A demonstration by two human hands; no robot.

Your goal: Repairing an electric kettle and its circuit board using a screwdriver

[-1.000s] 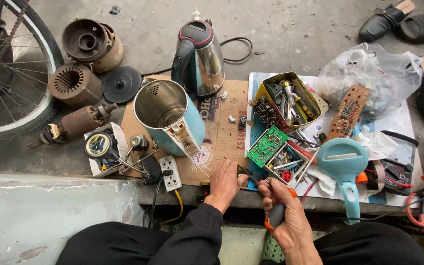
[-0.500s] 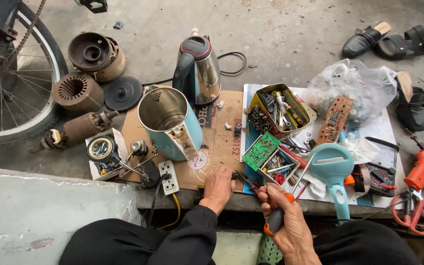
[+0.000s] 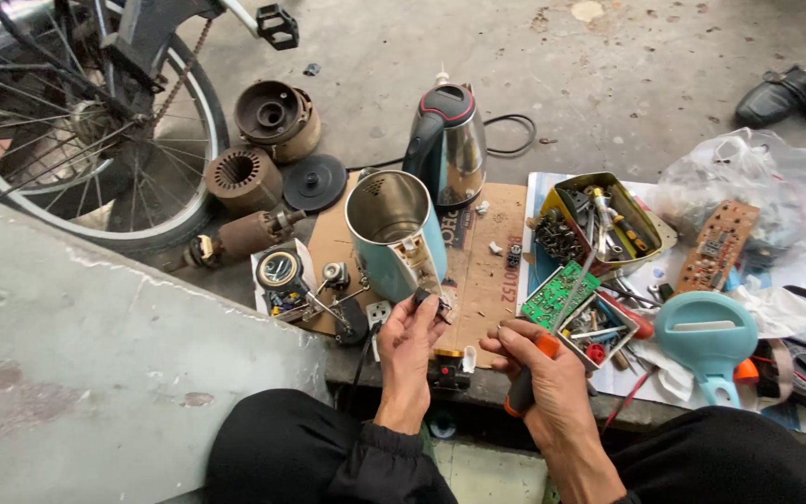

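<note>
Head view, left hand [image 3: 409, 347] pinching small black part [image 3: 424, 299], right hand [image 3: 541, 371] gripping orange-handled screwdriver [image 3: 526, 378], yellow metal tin [image 3: 599, 222] of screws and bits far right, empty pale-blue steel kettle body [image 3: 394, 231] far left.

Left hand [image 3: 409, 338] pinches small black part [image 3: 424, 299]; right hand [image 3: 535, 366] grips orange-handled screwdriver [image 3: 528, 378] beside teal kettle [image 3: 394, 233].

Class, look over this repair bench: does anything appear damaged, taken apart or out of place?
Yes. The light blue kettle body stands lidless with its handle side stripped, parts and wires exposed. Its lid lies apart to the right. The left hand pinches a small black part; the right hand grips an orange-handled tool.
</note>
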